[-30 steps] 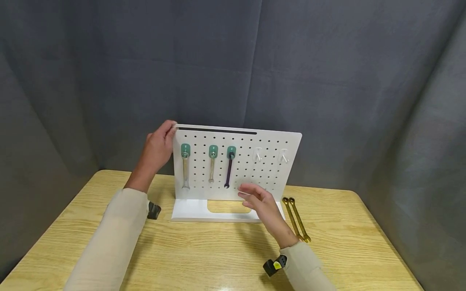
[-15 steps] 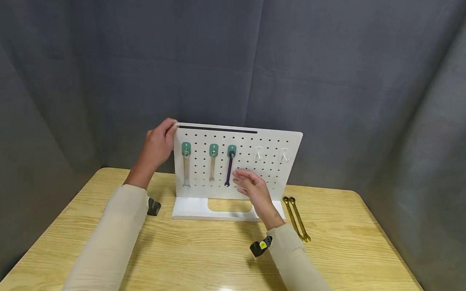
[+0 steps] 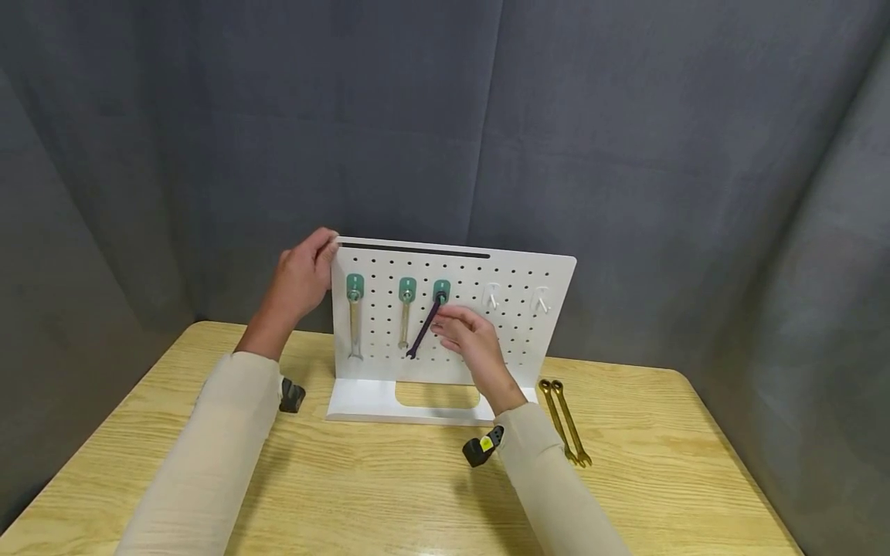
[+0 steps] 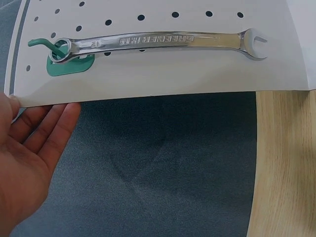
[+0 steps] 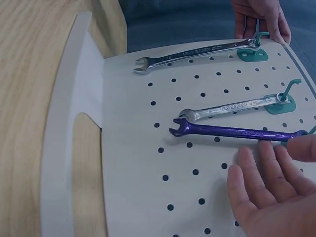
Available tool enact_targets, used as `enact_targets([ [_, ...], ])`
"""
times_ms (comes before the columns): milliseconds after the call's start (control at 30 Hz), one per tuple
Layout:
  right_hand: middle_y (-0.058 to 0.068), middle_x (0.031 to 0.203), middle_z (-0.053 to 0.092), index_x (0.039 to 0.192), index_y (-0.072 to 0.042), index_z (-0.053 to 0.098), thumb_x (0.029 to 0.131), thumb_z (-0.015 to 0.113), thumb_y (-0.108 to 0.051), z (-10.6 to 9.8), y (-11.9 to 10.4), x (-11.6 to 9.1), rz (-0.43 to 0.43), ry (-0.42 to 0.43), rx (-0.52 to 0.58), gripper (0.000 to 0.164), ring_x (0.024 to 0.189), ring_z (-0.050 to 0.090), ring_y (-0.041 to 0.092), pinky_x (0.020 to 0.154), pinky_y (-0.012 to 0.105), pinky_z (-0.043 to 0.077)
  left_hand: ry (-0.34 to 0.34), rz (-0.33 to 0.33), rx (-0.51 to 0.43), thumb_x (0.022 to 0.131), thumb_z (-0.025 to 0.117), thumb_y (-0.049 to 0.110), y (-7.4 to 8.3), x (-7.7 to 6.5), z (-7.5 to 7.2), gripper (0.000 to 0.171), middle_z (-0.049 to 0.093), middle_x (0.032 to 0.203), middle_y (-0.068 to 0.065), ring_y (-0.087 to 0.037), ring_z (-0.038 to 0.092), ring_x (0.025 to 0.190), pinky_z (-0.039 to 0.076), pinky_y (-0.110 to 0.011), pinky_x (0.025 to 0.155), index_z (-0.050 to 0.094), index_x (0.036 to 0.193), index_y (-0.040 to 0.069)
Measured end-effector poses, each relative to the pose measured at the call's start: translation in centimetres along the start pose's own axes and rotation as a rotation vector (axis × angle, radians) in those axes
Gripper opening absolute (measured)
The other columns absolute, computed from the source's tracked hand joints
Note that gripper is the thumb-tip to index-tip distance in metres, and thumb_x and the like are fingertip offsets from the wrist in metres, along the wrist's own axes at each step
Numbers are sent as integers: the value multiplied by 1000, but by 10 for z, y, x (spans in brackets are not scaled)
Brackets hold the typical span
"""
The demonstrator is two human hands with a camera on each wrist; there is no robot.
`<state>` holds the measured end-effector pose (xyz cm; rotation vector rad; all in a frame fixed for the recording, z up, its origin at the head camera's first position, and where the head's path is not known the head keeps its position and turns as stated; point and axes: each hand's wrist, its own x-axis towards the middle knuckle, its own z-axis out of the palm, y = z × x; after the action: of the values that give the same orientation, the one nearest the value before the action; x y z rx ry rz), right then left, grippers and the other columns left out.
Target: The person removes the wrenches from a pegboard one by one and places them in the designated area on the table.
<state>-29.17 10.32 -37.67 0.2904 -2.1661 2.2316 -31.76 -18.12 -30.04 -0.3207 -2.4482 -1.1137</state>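
In the head view my left hand (image 3: 300, 274) grips the upper left corner of a white pegboard (image 3: 473, 347), with the thumb in front and fingers behind. A purple wrench (image 3: 425, 330) hangs by its ring end from a green hook, its open end swung to the left. My right hand (image 3: 476, 347) is at the upper part of that wrench. In the right wrist view its fingers are extended, fingertips right at the purple shaft, and the thumb overlaps the ring end. Two silver wrenches, one far left (image 3: 355, 328) and one in the middle (image 3: 405, 323), hang from green hooks.
Two white hooks, one inner (image 3: 492, 296) and one outer (image 3: 541, 300), project from the board's right side. Two gold wrenches (image 3: 565, 421) lie side by side on the wooden table (image 3: 389, 486), right of the board's base. A dark grey curtain (image 3: 591, 154) hangs behind.
My right hand has risen and moved left to the purple wrench. That wrench, nearly upright before, now slants with its lower end to the left. My left hand stays at the board's corner.
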Motion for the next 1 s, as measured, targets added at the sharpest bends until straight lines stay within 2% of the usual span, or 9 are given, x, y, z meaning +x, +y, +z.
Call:
enact_targets([
  [267,18,117,68,126,1,66,104,56,-15,2,2,2,43,-12,-17,28,107,69,28,96,37,55,42,83,-22,113,41,30,-4,-1,2,29,53,87,-12,-30,58,78,48,-43,70,58,127,10],
  [467,19,116,69,124,5,66,107,54,-18,0,6,-10,31,-100,-13,30,104,71,24,98,39,54,125,158,10,112,47,23,-7,-4,4,31,54,77,-11,-27,49,69,40,-40,64,64,131,6],
  [567,18,116,70,123,6,65,109,52,-18,-2,9,-18,30,-164,2,30,103,71,24,98,40,54,145,179,-10,110,52,18,-6,-3,3,32,63,81,-15,-26,50,69,41,-38,65,66,134,3],
  [667,18,116,71,125,9,63,110,52,-16,-4,10,-25,32,-216,-1,31,106,71,26,97,40,54,158,180,-30,108,57,15,-3,-1,1,32,74,102,-19,-27,57,77,45,-38,70,67,135,1],
  [800,19,118,71,131,12,59,109,52,-12,-5,11,-33,48,-270,-11,33,109,70,29,96,39,55,153,140,-56,106,61,13,0,1,-3,30,68,128,-17,-29,68,101,55,-44,83,67,134,2],
  [933,21,119,71,133,12,58,107,53,-9,-6,15,-42,73,-307,0,34,110,70,30,95,39,55,124,83,-116,106,61,15,1,0,-6,30,67,131,-15,-30,66,113,54,-48,93,69,133,5],
  [1000,22,119,71,132,11,60,106,53,-8,-7,16,-48,92,-314,13,32,109,70,30,94,40,56,108,63,-150,106,61,16,1,0,-6,30,68,128,-16,-29,66,110,54,-43,91,70,132,4],
])
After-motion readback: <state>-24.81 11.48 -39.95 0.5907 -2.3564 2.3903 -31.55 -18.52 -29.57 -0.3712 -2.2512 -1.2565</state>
